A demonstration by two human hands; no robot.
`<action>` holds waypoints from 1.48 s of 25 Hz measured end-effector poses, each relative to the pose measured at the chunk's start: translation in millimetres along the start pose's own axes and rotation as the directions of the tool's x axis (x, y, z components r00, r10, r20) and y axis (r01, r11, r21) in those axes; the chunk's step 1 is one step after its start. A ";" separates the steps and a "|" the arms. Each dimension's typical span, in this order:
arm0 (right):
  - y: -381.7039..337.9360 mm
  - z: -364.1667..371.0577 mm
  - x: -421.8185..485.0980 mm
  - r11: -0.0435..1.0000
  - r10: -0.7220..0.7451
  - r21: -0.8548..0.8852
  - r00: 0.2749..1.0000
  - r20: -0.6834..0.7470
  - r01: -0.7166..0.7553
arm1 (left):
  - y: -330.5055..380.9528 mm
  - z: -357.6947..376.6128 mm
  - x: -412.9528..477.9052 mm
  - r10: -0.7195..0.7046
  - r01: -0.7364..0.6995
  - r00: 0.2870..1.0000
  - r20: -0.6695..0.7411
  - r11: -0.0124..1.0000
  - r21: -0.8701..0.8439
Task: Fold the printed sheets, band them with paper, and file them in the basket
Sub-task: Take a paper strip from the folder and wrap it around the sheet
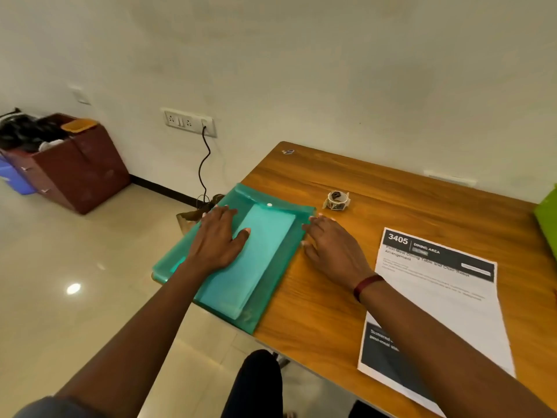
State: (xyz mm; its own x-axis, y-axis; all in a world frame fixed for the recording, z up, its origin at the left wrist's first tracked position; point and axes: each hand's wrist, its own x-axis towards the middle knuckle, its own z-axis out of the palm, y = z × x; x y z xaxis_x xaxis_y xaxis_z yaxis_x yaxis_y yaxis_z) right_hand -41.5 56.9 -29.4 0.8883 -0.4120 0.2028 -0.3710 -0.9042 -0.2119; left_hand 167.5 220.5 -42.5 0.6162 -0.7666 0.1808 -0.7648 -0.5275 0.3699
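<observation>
A translucent green snap-button folder (272,285) lies on the left end of the wooden table (376,188), with a pale folded stack of sheets (256,260) showing inside it. My left hand (218,236) rests flat on the folder, fingers spread, the thumb on the stack. At the folder's right edge my right hand (333,245) lies on the table, its fingertips touching that edge. A printed sheet headed "3405" (437,300) lies flat to the right. A small roll of tape (336,200) sits behind my right hand.
A green object (548,221) shows at the table's right edge. A brown bin (75,167) with dark items stands on the floor at far left. A black cable (205,164) hangs from the wall socket to the floor. The folder overhangs the table's left edge.
</observation>
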 end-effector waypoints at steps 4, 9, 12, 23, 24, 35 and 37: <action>-8.3 10.5 49.4 0.998 0.005 -0.055 0.999 -0.042 -0.007 | -34.3 1.7 19.3 -0.129 0.128 0.992 -0.004 0.985 0.113; -16.8 23.9 86.6 0.997 0.075 0.016 0.995 -0.059 -0.074 | -47.8 6.1 25.9 -0.250 0.256 0.963 0.103 0.966 -0.043; -19.2 36.0 96.2 0.996 0.075 -0.037 0.997 -0.005 -0.075 | -40.7 10.1 17.8 -0.250 0.250 0.968 0.019 0.967 -0.049; -16.5 46.2 113.7 0.987 0.103 -0.108 0.987 -0.123 -0.117 | -40.4 17.0 15.3 -0.252 0.250 0.966 -0.063 0.968 -0.032; -16.6 45.2 116.1 0.987 0.107 -0.107 0.986 -0.130 -0.121 | -40.9 16.8 15.2 -0.261 0.259 0.963 -0.062 0.965 -0.039; 17.3 31.5 144.0 0.964 0.228 -0.056 0.915 -0.333 -0.260 | -38.8 18.2 13.8 -0.288 0.286 0.955 -0.071 0.958 -0.039; 16.8 30.7 145.2 0.975 0.212 -0.004 0.942 -0.260 -0.221 | -39.6 17.6 13.5 -0.295 0.291 0.952 -0.076 0.955 -0.058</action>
State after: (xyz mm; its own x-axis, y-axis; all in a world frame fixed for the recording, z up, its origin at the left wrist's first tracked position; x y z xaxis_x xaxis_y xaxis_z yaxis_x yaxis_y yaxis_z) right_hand 89.6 -14.6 -32.9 0.6879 -0.6094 0.3942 -0.5592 -0.7912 -0.2475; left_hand 202.8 224.5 -70.8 0.8270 -0.5464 0.1325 -0.5398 -0.7057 0.4590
